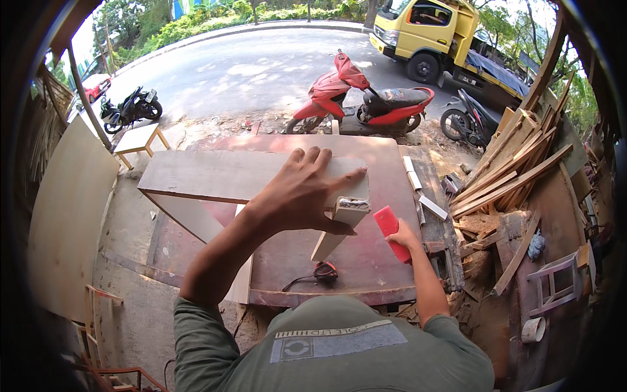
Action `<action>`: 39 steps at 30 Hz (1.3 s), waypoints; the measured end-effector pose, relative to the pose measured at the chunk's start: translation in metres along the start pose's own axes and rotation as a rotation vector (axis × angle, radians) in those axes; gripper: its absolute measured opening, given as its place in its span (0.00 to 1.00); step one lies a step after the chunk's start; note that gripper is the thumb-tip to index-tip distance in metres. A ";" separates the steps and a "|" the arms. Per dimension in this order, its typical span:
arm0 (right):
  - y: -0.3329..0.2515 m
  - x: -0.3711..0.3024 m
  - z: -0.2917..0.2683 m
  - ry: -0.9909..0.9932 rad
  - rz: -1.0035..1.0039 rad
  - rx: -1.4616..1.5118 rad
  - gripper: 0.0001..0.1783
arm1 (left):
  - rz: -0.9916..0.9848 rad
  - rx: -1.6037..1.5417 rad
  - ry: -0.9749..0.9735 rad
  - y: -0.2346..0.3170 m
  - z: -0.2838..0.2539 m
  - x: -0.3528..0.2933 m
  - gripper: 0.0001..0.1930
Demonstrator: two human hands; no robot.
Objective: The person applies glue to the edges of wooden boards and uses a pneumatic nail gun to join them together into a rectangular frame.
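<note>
My left hand (307, 186) grips the corner of a pale wooden board assembly (209, 171). Its fingers spread over the top face and the thumb reaches down beside a short leg (330, 244). White paste (354, 203) covers the end of a wood block at that corner. Just right of it, my right hand (405, 239) is closed around a flat red plastic piece (386, 223), held tilted; its exact kind is unclear. Below both hands, a small black-and-red tape measure (325, 272) with a black strap lies on the reddish worktable (366, 277).
Small pale wood blocks (432, 208) lie along the table's right side. Beyond them leans a heap of wood strips (516, 173). A red scooter (366, 98) stands past the far edge, with a yellow truck (424, 32) on the road. At left are a small table (137, 138) and a large panel (68, 215).
</note>
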State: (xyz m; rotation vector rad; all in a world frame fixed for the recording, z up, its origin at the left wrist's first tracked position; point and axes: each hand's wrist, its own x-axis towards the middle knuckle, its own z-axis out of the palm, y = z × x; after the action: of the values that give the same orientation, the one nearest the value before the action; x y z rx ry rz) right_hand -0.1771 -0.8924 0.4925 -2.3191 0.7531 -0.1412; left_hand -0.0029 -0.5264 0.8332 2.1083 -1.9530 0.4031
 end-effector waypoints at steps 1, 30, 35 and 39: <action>-0.007 -0.006 0.011 0.073 -0.039 -0.167 0.50 | -0.019 -0.012 -0.032 0.001 -0.003 0.001 0.50; -0.228 -0.095 0.035 0.091 -0.800 1.284 0.28 | -0.062 0.054 0.150 -0.042 -0.016 -0.017 0.51; -0.238 -0.109 0.021 0.093 -0.717 1.315 0.38 | -0.075 0.039 0.130 -0.038 -0.016 -0.017 0.48; -0.237 -0.114 0.022 0.122 -0.732 1.296 0.37 | -0.088 0.017 0.100 -0.037 -0.015 -0.017 0.49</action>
State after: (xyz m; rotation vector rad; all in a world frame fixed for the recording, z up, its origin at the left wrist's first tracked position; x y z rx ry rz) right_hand -0.1510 -0.6746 0.6394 -1.1974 -0.2133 -0.8196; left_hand 0.0323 -0.5023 0.8419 2.1315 -1.8011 0.4994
